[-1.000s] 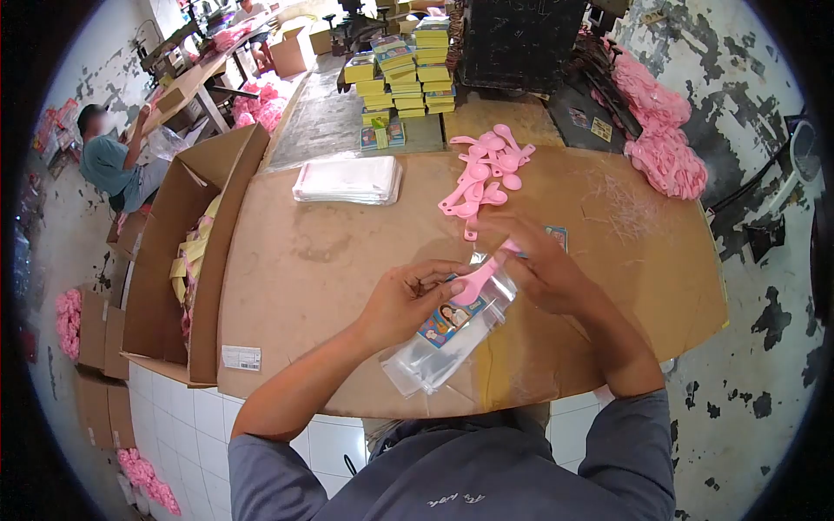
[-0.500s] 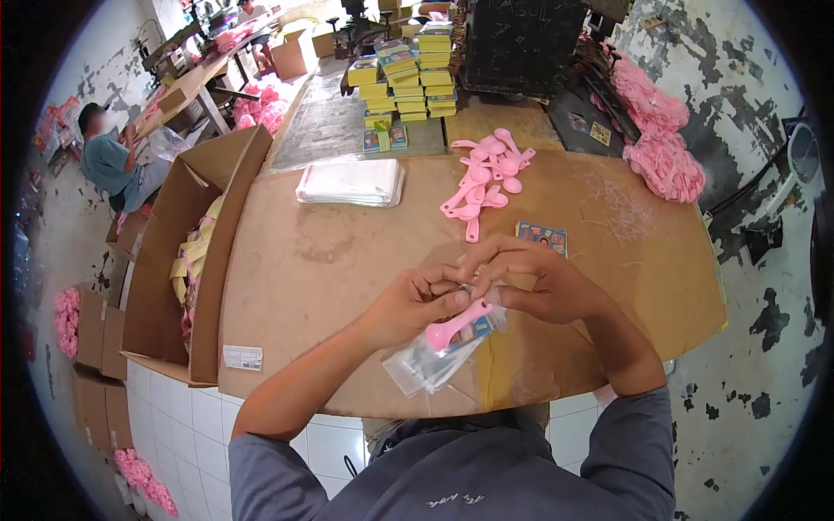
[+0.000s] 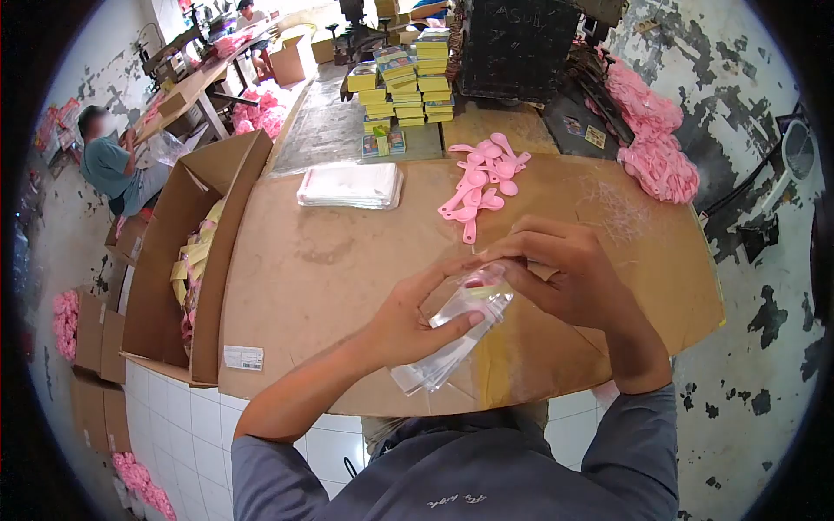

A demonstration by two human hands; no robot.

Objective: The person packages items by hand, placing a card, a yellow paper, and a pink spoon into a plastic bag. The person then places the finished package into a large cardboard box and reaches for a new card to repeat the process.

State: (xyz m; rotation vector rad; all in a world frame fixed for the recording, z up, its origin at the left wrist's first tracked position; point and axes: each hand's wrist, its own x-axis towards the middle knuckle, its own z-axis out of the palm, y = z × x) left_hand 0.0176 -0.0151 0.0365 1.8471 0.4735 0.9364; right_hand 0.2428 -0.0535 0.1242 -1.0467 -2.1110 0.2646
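two hands meet over the near middle of the brown surface, both closed on one clear plastic bag. the left hand grips the bag from the side, thumb lying across its front and fingers curled behind, while the right hand pinches the bag's upper end from above with bent fingertips. the bag is held tilted, its top between the two hands and its lower end hanging towards the near edge of the surface, just above it. a small pink piece shows at the bag's top between the fingertips; its shape is too covered to tell. farther back on the surface lies a loose pile of pink spoons, well apart from the hands, and to its left a flat stack of clear bags. an open cardboard box stands against the left edge of the surface, with yellow and pink goods inside. beyond the far edge rise stacks of yellow boxes beside a dark crate, and a heap of pink items lies to the far right. another person sits at far left, near the floor.
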